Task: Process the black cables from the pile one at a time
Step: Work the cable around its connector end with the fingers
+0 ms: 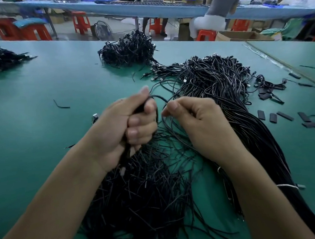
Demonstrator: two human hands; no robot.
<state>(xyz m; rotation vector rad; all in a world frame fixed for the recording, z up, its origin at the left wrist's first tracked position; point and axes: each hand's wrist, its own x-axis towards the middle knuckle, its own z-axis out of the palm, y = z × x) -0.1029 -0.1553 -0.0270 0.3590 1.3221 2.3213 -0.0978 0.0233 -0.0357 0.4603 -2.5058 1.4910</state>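
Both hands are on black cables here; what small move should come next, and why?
Probably the right hand should draw its pinched cable clear of the pile towards the left hand, which grips a bundle. That cable arcs between both hands.

Big pile of black cables (pixel 225 88) sprawls long and loose, metal-tipped plugs bunched at its far end, cut tails fanned out at its near end. Just left of the pile, a thin cable (pixel 160 97) arcs in a loop, fisted in the left grip (pixel 132 124), pinched by the right grip (pixel 190 120). Beyond the pile, a second tangled heap (pixel 129 50) sits apart.
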